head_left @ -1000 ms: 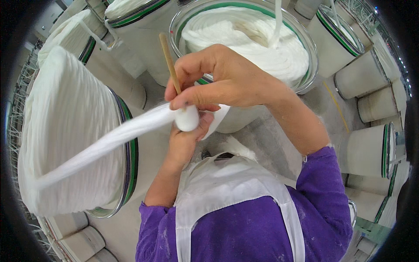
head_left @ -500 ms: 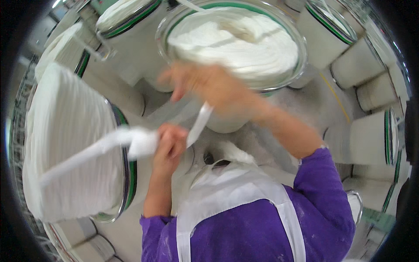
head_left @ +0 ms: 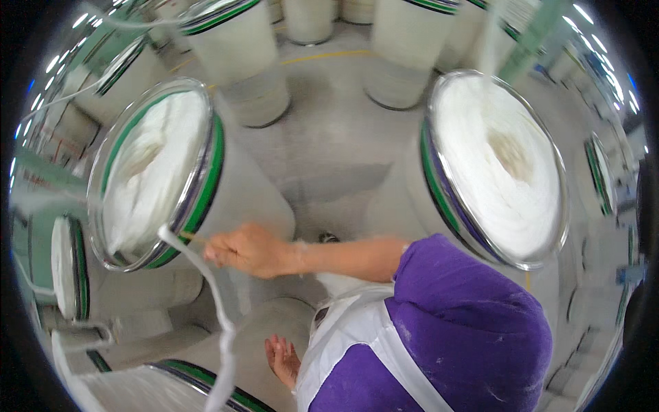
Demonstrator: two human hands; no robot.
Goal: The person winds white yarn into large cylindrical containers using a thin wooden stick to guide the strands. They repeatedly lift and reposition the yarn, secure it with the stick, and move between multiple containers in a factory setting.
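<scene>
My right hand [head_left: 248, 250] is closed and reaches across to the left, its arm held out in front of me. From its fingers sticks out the end of a thin tan stick [head_left: 192, 237]; most of it is hidden in the grip. At the stick's tip a white fibre strand [head_left: 223, 323] bends over and hangs down to the lower edge. Beyond the hand stands a tall can of coiled white fibre [head_left: 154, 175] with a green band and metal rim. Nearer my body, my left hand [head_left: 281, 358] is open, fingers apart, with nothing visible in it.
At right stands another can heaped with white fibre [head_left: 504, 165]. A can's banded rim [head_left: 199, 374] is close at lower left. More pale cans [head_left: 233, 55] stand at the back on the grey floor [head_left: 322, 151], near a yellow floor line [head_left: 322, 57]. A green post [head_left: 532, 44] rises at upper right.
My view has swung round among the cans. My left hand has let go of the white strand and dropped toward my body. My right hand has closed and now grips the thin stick.
</scene>
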